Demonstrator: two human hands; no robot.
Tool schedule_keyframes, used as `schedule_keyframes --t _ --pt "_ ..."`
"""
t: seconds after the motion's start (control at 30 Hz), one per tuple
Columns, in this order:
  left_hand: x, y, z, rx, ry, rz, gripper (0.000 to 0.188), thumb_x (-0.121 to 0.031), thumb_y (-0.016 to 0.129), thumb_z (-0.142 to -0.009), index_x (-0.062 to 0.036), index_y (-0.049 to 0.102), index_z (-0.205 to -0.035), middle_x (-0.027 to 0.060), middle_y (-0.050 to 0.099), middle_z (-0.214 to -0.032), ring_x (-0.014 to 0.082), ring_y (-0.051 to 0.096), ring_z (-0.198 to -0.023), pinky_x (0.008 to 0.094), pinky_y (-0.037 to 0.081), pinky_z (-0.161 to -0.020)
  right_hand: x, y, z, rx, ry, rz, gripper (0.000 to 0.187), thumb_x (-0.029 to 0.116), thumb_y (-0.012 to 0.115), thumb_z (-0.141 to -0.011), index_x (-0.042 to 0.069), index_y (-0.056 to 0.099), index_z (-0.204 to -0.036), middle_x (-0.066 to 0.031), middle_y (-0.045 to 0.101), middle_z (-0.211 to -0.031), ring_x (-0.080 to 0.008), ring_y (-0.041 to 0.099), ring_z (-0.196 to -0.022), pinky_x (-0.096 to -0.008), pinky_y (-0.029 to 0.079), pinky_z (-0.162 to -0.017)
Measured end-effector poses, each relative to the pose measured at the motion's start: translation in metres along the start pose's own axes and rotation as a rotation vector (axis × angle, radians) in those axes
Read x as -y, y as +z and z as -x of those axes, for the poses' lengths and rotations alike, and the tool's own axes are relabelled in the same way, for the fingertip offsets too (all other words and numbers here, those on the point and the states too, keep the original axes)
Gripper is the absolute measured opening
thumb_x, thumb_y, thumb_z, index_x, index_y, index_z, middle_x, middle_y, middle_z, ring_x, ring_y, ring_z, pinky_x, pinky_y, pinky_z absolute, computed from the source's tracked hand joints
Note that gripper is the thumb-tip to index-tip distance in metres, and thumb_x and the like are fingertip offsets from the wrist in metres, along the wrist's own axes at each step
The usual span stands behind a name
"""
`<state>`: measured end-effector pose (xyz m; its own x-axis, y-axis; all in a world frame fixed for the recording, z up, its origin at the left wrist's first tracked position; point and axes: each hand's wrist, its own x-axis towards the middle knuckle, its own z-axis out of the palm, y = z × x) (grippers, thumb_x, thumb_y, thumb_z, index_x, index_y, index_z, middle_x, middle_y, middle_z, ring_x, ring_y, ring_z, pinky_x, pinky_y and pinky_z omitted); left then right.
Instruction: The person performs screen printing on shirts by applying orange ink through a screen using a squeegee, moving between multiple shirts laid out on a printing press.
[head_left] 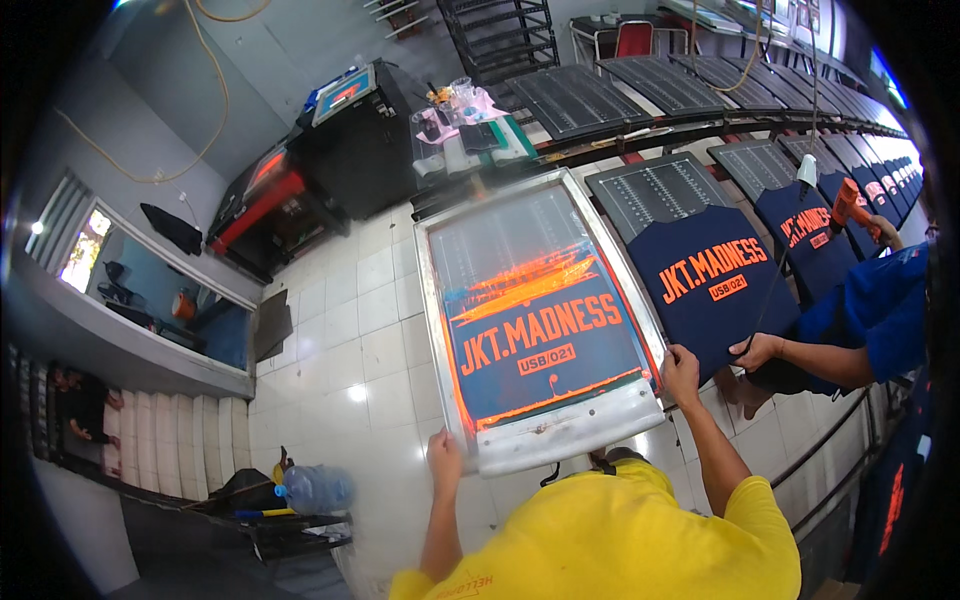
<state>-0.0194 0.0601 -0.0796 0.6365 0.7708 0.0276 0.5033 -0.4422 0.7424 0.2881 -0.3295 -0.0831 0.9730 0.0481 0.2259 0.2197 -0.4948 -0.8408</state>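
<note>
A screen-printing frame [432,330] with pale metal sides lies in front of me over a dark printing board. Through its mesh shows dark blue fabric with orange lettering, and wet orange ink is smeared across the middle. Along the near end runs a wide silvery bar [570,432] with orange ink along its far edge. My left hand [445,455] is closed round the frame's near left corner. On the near right side, my right hand [682,375] grips the same frame. The undersides of both hands are hidden.
A co-worker in blue at the right holds an orange heat gun [853,208] and, lower down, a dark cable. Dark shirts [700,318] lie on a row of boards. Ink supplies stand on a far table [455,158]. A water jug [315,490] stands lower left.
</note>
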Motion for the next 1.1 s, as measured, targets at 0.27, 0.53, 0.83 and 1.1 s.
schedule_keyframes --t 0.27,0.53,0.83,1.1 --pt "0.017 0.005 -0.012 -0.041 -0.048 0.117 0.030 -0.015 0.054 -0.096 0.0081 0.065 -0.110 0.0202 0.067 -0.095 0.0288 0.064 -0.088 0.0370 0.050 -0.081 0.018 0.006 -0.007 0.037 0.072 0.080 0.019 0.013 0.056 -0.091 -0.003 0.064 -0.095 -0.0218 0.066 -0.081 -0.0369 0.067 -0.076 -0.0416 0.050 -0.070" --pt "0.015 0.012 -0.021 -0.014 -0.143 0.128 0.031 -0.018 0.051 -0.097 0.0095 0.063 -0.091 0.0117 0.058 -0.070 0.0180 0.052 -0.065 0.0351 0.044 -0.063 0.011 0.007 -0.010 -0.012 0.077 0.071 0.020 0.016 0.057 -0.092 -0.004 0.063 -0.091 -0.0190 0.065 -0.076 -0.0298 0.064 -0.068 -0.0384 0.049 -0.065" --pt "0.000 0.010 -0.021 -0.060 -0.203 0.254 0.032 -0.018 0.051 -0.097 0.0100 0.061 -0.085 0.0048 0.051 -0.064 0.0124 0.044 -0.061 0.0325 0.039 -0.058 0.007 0.010 -0.010 -0.017 0.097 0.060 0.024 0.019 0.057 -0.092 -0.004 0.065 -0.094 -0.0197 0.067 -0.080 -0.0293 0.066 -0.073 -0.0377 0.050 -0.069" --pt "0.000 0.009 -0.019 -0.107 -0.163 0.294 0.032 -0.019 0.052 -0.096 0.0106 0.063 -0.090 0.0027 0.052 -0.066 0.0112 0.045 -0.063 0.0310 0.039 -0.059 0.023 0.004 -0.014 0.111 0.220 0.170 0.036 0.027 0.050 -0.092 -0.004 0.066 -0.085 -0.0270 0.065 -0.085 -0.0458 0.063 -0.086 -0.0479 0.048 -0.075"
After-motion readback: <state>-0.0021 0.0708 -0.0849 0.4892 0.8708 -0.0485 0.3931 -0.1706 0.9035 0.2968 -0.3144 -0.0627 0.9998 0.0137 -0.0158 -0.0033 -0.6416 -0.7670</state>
